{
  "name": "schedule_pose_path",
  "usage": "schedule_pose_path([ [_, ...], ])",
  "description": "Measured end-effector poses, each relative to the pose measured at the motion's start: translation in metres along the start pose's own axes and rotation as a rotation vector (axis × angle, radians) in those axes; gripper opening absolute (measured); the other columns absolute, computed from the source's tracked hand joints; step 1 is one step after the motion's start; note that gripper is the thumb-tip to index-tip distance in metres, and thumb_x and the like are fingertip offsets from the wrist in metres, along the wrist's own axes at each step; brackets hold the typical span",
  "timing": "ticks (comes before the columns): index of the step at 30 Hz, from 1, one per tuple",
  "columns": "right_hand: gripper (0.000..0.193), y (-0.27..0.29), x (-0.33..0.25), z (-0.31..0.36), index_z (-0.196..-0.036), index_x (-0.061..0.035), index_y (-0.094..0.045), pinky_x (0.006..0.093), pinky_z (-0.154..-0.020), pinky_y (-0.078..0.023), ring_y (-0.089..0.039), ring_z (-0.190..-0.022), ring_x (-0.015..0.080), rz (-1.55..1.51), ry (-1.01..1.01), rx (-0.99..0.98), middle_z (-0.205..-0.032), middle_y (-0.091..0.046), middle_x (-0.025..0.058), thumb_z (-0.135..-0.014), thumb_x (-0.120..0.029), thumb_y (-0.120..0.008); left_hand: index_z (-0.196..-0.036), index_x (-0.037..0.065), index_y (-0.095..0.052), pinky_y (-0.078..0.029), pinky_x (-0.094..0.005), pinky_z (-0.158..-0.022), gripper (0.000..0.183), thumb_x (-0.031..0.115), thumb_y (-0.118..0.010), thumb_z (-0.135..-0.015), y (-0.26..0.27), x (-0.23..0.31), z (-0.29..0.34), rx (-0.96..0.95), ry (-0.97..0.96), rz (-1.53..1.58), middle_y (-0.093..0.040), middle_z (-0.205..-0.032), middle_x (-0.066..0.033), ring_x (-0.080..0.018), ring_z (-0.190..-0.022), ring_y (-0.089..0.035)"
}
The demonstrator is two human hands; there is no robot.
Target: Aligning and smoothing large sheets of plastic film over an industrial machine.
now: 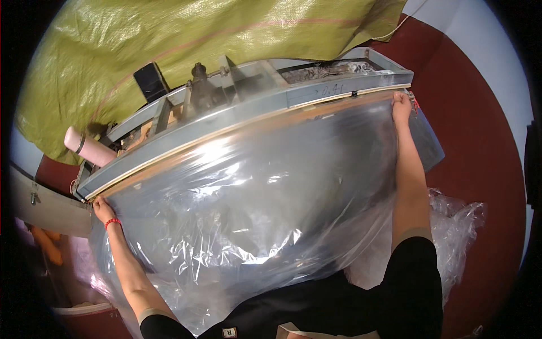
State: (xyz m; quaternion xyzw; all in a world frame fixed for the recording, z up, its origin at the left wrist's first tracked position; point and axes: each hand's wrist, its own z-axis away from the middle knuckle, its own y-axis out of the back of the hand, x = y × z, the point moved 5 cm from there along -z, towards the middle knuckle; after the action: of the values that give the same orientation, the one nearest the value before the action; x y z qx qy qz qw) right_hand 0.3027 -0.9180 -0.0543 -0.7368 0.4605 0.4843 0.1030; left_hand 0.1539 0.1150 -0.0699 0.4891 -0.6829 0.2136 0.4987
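A wide sheet of clear plastic film (293, 164) stretches between my two hands, shiny and wrinkled, and hangs down toward my body. My left hand (103, 210), with a red bracelet at the wrist, is closed on the film's left upper corner. At the right end, my right hand (401, 108) is closed in a fist on the opposite upper corner. Both hands sit close against the front edge of a long grey metal frame (237, 114). Along that edge runs a pale strip, with an orange-brown band below it.
On the far side, a yellow-green woven tarp (226, 28) bears a black phone (151, 82). A pink cylinder (90, 148) leans by the frame's left end. More crumpled film (454, 237) lies on the dark red floor (480, 175) at right. A grey panel (51, 206) stands at left.
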Motion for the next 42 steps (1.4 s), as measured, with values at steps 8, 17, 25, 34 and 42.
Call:
schedule_pose_path([
  [8, 0.014, 0.004, 0.024, -0.009, -0.078, -0.0035, -0.050, 0.0219, -0.045, -0.038, -0.047, -0.049, 0.0088, -0.206, -0.069, 0.180, -0.064, -0.053, 0.0026, -0.079, -0.016, -0.057, -0.068, 0.004, -0.052, -0.034, -0.0190, -0.047, 0.020, 0.018, -0.051, -0.082, -0.001, -0.003, -0.005, 0.041, -0.063, -0.032, -0.049, -0.064, 0.0025, -0.0066, -0.055, -0.043],
  [17, 0.021, 0.002, -0.019, 0.008, -0.076, -0.0050, -0.050, 0.0230, -0.039, -0.037, -0.049, -0.046, 0.0120, -0.300, -0.253, 0.089, -0.062, -0.054, 0.0053, -0.084, -0.023, -0.045, -0.074, 0.002, -0.054, -0.047, -0.0255, -0.050, 0.018, 0.012, -0.040, -0.080, 0.014, 0.018, 0.008, 0.043, 0.159, 0.273, -0.055, -0.070, -0.0036, -0.0129, -0.055, -0.052],
  [25, 0.037, 0.033, -0.082, 0.027, -0.089, 0.0024, -0.062, 0.0199, -0.069, -0.039, -0.052, -0.077, 0.0086, 0.009, -0.032, -0.320, -0.086, -0.059, 0.0031, -0.080, -0.033, -0.056, -0.080, 0.007, -0.049, -0.038, -0.0194, -0.056, 0.002, 0.008, -0.048, -0.080, 0.021, 0.071, 0.034, -0.626, -0.096, -0.083, -0.048, -0.071, 0.0029, -0.0062, -0.065, -0.046],
  [34, 0.031, 0.167, -0.058, 0.028, -0.102, 0.0007, -0.057, 0.0290, -0.080, -0.042, -0.055, -0.089, 0.0206, 0.627, 0.267, 0.171, -0.097, -0.059, 0.0134, -0.082, -0.023, -0.053, -0.080, 0.006, -0.049, -0.039, -0.0183, -0.059, 0.001, 0.005, -0.049, -0.081, 0.054, 0.185, 0.131, -0.753, -0.102, 0.066, -0.049, -0.076, 0.0032, -0.0040, -0.070, -0.047],
  [42, 0.040, -0.099, -0.435, 0.335, -0.109, -0.0048, -0.051, 0.0343, -0.090, -0.036, -0.046, -0.105, 0.0256, -0.163, 0.799, -0.825, -0.109, -0.051, 0.0116, -0.074, -0.022, -0.062, -0.081, 0.003, -0.052, -0.041, -0.0199, -0.065, 0.003, 0.001, -0.051, -0.079, 0.092, 0.204, 0.148, -0.824, -0.118, 0.198, -0.055, -0.077, 0.0006, -0.0064, -0.073, -0.051],
])
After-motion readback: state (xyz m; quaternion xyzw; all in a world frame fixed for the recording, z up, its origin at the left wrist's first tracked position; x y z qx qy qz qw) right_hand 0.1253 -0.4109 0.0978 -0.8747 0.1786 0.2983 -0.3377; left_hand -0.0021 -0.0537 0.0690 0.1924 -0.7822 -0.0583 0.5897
